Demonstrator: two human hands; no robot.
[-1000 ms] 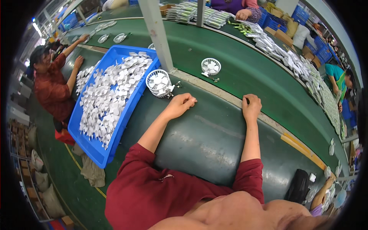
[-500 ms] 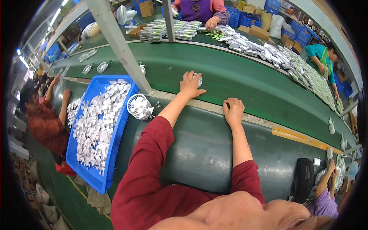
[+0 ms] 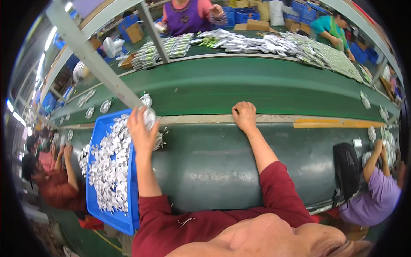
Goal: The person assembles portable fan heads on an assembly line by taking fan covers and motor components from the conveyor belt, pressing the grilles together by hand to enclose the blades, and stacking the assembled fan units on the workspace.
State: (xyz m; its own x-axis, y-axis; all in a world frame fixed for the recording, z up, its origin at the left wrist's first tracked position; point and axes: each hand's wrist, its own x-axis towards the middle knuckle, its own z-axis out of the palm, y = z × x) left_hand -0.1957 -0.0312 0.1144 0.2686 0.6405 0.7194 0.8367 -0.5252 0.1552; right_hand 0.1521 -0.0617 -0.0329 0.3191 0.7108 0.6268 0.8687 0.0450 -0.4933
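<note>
Fan cage (facing unclear), long axis near-upright, left hand clamped on it

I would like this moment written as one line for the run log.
Left hand: holds round fan frame near blue tray | Right hand: curled, at ledge along green belt | Blue tray: white fan blades inside

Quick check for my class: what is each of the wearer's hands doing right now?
Left hand: closed on a round white fan part.
Right hand: loosely closed, nothing visible in it.
</note>
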